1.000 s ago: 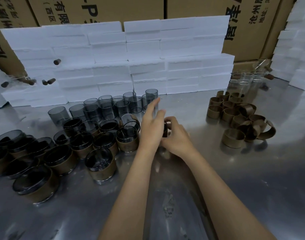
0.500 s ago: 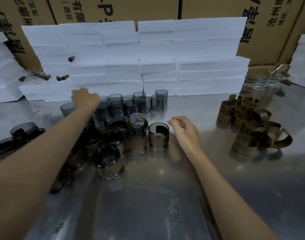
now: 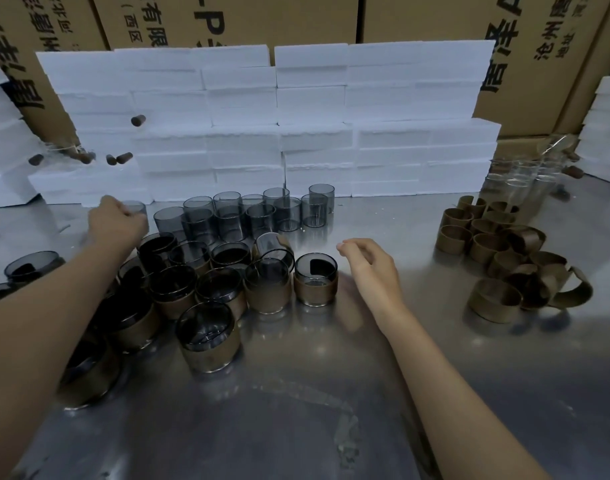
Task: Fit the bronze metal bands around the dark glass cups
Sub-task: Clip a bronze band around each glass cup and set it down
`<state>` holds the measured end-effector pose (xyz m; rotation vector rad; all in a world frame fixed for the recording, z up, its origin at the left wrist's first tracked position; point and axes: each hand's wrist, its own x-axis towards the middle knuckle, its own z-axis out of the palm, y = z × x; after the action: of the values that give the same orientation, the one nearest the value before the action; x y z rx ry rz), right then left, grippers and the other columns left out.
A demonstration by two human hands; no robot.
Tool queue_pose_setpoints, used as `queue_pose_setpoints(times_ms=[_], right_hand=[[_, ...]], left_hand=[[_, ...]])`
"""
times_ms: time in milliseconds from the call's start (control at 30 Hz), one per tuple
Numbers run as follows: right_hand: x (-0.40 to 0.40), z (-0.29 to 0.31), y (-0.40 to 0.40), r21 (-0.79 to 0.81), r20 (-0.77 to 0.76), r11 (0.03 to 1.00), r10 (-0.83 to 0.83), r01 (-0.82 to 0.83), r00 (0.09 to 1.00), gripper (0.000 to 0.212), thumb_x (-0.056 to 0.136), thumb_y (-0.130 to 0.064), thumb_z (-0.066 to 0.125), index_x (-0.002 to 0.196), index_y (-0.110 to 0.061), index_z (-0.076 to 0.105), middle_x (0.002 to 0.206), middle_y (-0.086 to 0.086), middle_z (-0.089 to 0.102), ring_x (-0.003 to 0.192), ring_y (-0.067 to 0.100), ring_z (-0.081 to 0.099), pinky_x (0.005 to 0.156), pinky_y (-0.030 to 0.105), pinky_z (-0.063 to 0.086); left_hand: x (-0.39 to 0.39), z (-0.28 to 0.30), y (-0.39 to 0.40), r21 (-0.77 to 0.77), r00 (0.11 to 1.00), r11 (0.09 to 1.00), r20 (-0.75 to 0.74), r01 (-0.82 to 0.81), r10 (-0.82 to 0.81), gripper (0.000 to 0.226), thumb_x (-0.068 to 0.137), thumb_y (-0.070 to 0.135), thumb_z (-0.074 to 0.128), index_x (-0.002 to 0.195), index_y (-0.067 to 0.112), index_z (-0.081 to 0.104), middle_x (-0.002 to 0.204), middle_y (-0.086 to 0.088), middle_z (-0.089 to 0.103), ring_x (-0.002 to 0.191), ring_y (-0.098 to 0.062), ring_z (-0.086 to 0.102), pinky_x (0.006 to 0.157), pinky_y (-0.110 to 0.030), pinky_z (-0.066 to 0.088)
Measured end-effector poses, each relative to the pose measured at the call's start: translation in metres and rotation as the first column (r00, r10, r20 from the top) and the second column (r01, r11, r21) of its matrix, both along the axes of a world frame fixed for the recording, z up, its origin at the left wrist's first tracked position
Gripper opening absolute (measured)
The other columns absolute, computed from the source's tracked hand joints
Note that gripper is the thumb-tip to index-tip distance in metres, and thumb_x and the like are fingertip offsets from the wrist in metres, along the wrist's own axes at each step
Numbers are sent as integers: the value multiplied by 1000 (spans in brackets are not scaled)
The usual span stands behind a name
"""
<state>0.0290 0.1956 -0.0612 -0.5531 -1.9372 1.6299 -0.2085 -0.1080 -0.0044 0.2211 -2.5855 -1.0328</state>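
Steel table (image 3: 314,410) is carrying everything: foam blocks (image 3: 296,133) at the back, banded cups (image 3: 206,337) massing left of centre, bare cups (image 3: 258,213) standing behind them, loose bands (image 3: 493,299) piling up well apart on the right. I'm reaching my left hand (image 3: 114,225) to the leftmost bare cup (image 3: 134,207); fingers are curling onto it, but I cannot tell if the grip is closing. Right hand (image 3: 372,268) is hovering loosely open, holding nothing, just beside the newest banded cup (image 3: 315,278). To do this well, I'm judging: lift the cup straight up clear of its neighbours, send the right hand for a band, slide it on square.
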Motion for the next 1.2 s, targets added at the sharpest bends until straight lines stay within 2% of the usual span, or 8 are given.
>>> queue_pose_setpoints(times_ms=[200,300,433,633,733,967,1100,1200], right_hand=[[0,1,0,-20,-6,1000,-2,2,1000,15,91,-40,66,99,-29,72,108,-12,72,105,0,62,83,21,43],[2,4,1,-48,-5,999,-9,9,1000,18,92,-41,65,102,-28,72,110,-10,72,105,1,62,82,21,43],[8,12,3,-151,-43,989,-9,2,999,23,96,-53,61,101,-31,67,109,-11,72,90,-12,61,71,11,43],[24,32,23,-431,-209,899,-16,-77,978,58,96,-68,46,124,-20,65,116,5,74,113,20,67,102,36,50],[30,28,30,-452,-331,845,139,-286,933,60,93,-72,48,108,-21,75,103,3,73,97,16,68,81,27,54],[20,19,24,-317,-43,934,157,-163,987,76,70,-81,65,114,-21,75,103,3,80,96,18,77,77,34,57],[20,18,21,-171,34,985,17,-11,999,84,68,-94,43,110,-29,74,101,-7,79,90,7,75,80,31,59],[20,15,19,-126,61,991,-40,48,997,85,84,-85,26,119,-22,70,117,6,74,108,24,70,95,44,56]], left_hand=[[38,35,42,203,944,960,-306,195,-127,36,86,15,71,107,19,42,133,-19,48,105,-38,60,92,-46,53],[78,49,84,381,913,855,-343,351,-222,53,83,15,77,117,22,36,111,-5,56,81,-11,59,75,-22,54],[137,57,143,606,890,652,-302,456,-341,58,84,24,82,124,23,40,107,6,58,87,-1,56,68,-17,43],[220,34,215,849,775,266,-233,457,-588,31,87,20,80,112,6,69,103,-10,74,85,-16,67,79,-32,53],[246,1,241,930,692,115,-173,349,-701,32,97,27,69,116,2,70,97,-13,75,84,-18,68,76,-30,52],[228,-33,244,883,651,279,-38,377,-758,48,108,49,37,115,19,74,109,-6,78,103,-21,73,86,-34,55],[221,-36,240,849,649,329,-22,414,-761,44,108,47,39,112,20,75,104,-6,78,87,-21,69,72,-31,48],[217,-40,238,865,734,331,-61,377,-676,23,106,29,52,97,18,70,92,-10,70,78,-23,62,62,-30,48]])
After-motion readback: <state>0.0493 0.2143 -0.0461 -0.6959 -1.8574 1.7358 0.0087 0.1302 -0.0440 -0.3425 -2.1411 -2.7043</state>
